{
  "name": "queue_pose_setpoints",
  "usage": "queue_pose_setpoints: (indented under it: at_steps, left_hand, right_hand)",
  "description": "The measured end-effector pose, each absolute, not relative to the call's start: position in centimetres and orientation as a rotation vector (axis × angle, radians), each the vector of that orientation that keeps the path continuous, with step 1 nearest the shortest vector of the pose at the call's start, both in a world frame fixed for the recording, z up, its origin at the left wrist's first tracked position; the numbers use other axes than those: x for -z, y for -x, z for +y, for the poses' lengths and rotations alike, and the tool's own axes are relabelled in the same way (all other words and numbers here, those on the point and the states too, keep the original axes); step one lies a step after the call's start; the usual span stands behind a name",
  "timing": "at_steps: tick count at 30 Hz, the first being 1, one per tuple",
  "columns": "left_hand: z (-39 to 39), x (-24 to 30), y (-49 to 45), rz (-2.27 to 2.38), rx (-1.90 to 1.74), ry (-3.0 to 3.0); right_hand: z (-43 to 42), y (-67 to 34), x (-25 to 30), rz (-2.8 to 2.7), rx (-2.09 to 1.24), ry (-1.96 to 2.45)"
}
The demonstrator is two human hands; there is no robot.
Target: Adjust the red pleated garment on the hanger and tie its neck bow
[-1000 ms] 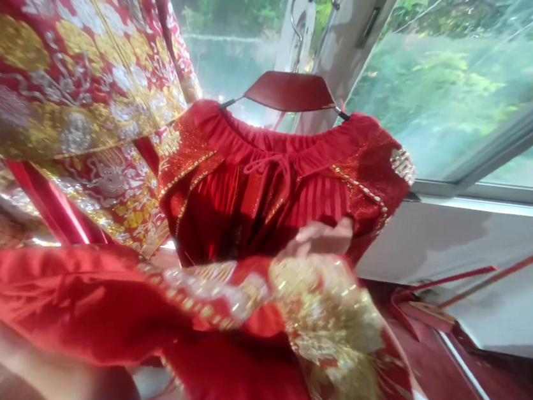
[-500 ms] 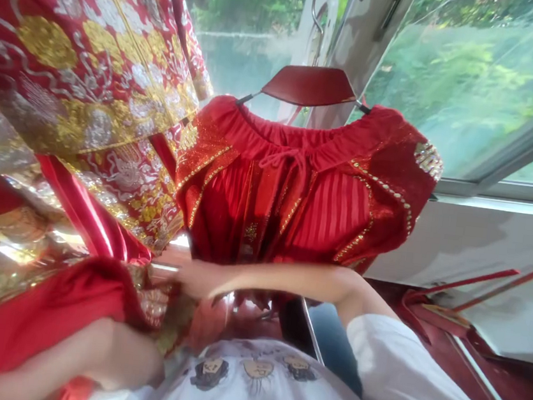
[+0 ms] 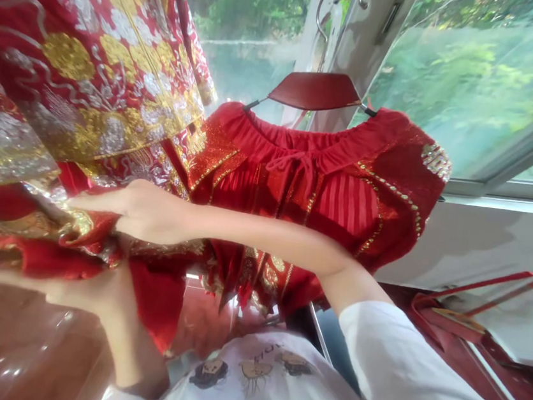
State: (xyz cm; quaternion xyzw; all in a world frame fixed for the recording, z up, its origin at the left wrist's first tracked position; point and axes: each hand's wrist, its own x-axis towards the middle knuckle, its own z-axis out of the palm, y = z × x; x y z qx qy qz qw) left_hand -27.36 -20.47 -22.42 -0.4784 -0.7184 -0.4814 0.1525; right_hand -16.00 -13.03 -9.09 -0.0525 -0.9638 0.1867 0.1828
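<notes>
My right hand (image 3: 152,212) reaches across to the left, its fingers closed on the edge of a red cloth with gold and silver embroidery (image 3: 94,232). Below it, my left hand (image 3: 77,293) is stretched under the same cloth, gripping it; its far fingers are blurred and partly covered. A plain red part of the cloth (image 3: 158,303) hangs down beside my left wrist. Behind my right forearm, a red pleated garment (image 3: 348,196) with gold beading and a tied neck cord hangs on a dark red hanger (image 3: 315,91).
A long embroidered robe (image 3: 113,67) in red, gold and silver hangs at the left. A window (image 3: 451,99) with a metal frame stands behind. Red straps (image 3: 483,282) and dark red things lie at the right. Shiny reddish floor (image 3: 14,338) shows at lower left.
My right hand has moved left and up from below the pleated garment to the embroidered cloth. My left hand has moved up and forward, and the red cloth over it has shifted.
</notes>
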Motion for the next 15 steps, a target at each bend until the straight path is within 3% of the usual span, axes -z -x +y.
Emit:
queue_pose_setpoints:
  at_steps: [5,11,15]
  left_hand:
    - [-17.7,21.1,28.1,-1.559,1.752,1.015]
    - [-14.8,18.4,29.0,-1.708,1.681,0.833]
    - [-9.4,15.7,30.4,-1.777,1.577,1.074]
  right_hand:
    - [-9.1,14.0,6.4,-2.915,-0.421,-0.008]
    - [-2.1,7.9,1.4,-2.587,0.169,0.915]
    - [-0.7,6.0,0.5,-2.71,0.082,0.979]
